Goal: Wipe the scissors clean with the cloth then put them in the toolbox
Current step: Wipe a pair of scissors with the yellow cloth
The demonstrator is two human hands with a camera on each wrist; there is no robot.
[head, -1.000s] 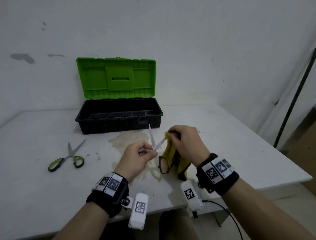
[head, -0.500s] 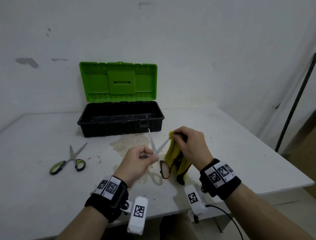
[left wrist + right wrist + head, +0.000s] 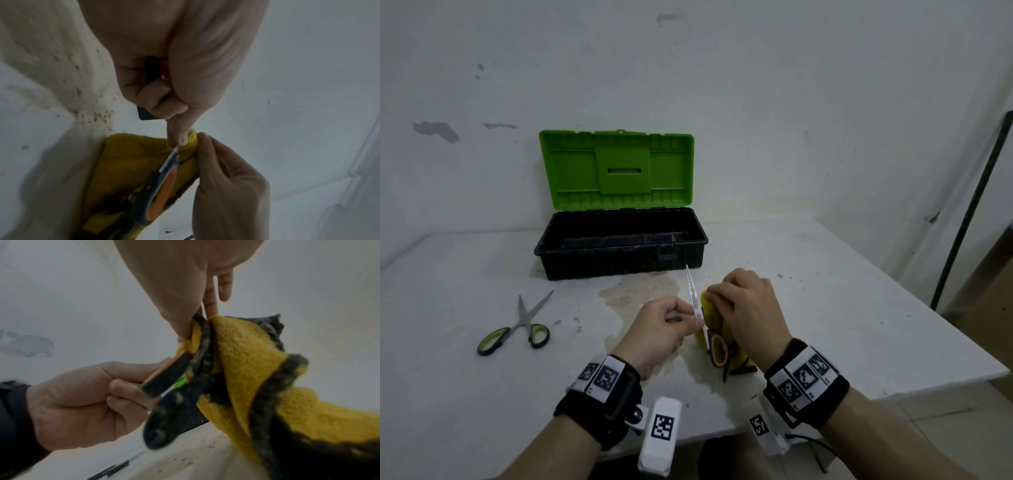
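Over the white table (image 3: 825,308), before the open toolbox (image 3: 619,250), my left hand (image 3: 654,329) pinches the orange-handled scissors (image 3: 717,349). At the left wrist, my fingers curl around one handle. At the right wrist, my right hand (image 3: 185,288) pinches the yellow cloth (image 3: 246,353) around a blade.

The toolbox (image 3: 619,251) stands open beyond both hands; green scissors (image 3: 517,325) lie well left on the worktop (image 3: 859,308).

Toolbox (image 3: 619,253) sits at the back of the counter (image 3: 842,308), lid up against the wall (image 3: 756,85) — one pair of scissors (image 3: 517,329) lies front-left of it, and both hands (image 3: 748,308) hold the other scissors (image 3: 693,298) and cloth (image 3: 710,313) just in front.
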